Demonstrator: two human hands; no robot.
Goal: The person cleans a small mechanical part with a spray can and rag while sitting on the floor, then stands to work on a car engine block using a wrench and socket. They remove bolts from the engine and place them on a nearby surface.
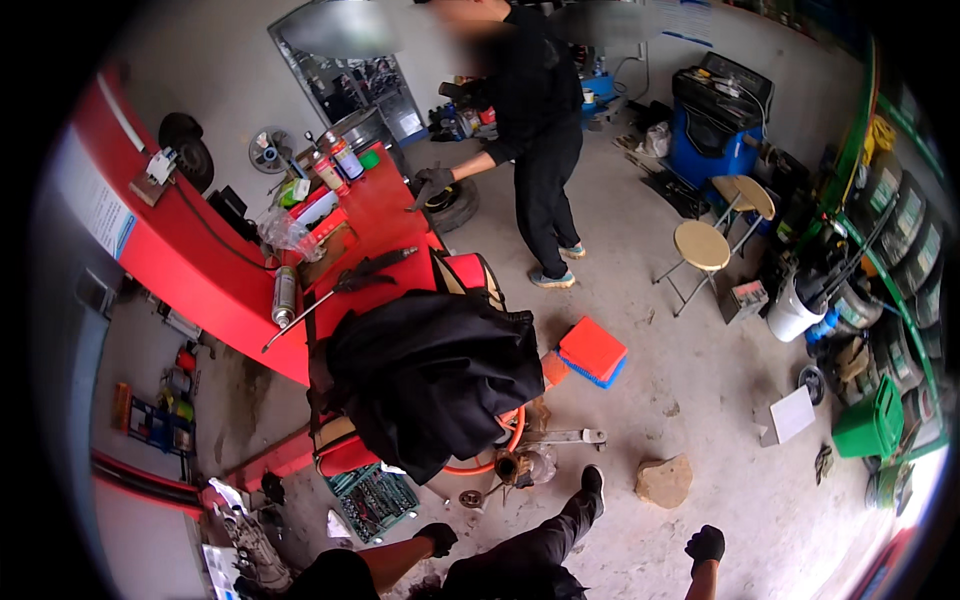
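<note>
Both of my hands wear black gloves. My left hand (pixel 438 540) is curled closed low in the view, near a green socket tool case (pixel 372 504), with nothing visible in it. Out to the right my right hand (pixel 706 544) is held in a fist, apart from any object. A black jacket-like cloth (pixel 435 375) lies draped over a red and tan seat or bag (pixel 340 445) in front of me. On the floor beyond my left hand are a greasy metal part (pixel 512 466) and a long steel wrench (pixel 565 437). A flat stone-like block (pixel 664 481) sits between my foot and my right hand.
A co-worker in black (pixel 540 140) stands by the red workbench (pixel 385 210), a gloved hand over its edge. A screwdriver-like tool (pixel 300 322) and spray cans (pixel 345 160) lie there. Stools (pixel 702 246), a green bin (pixel 870 420) and tire racks (pixel 905 230) line the right.
</note>
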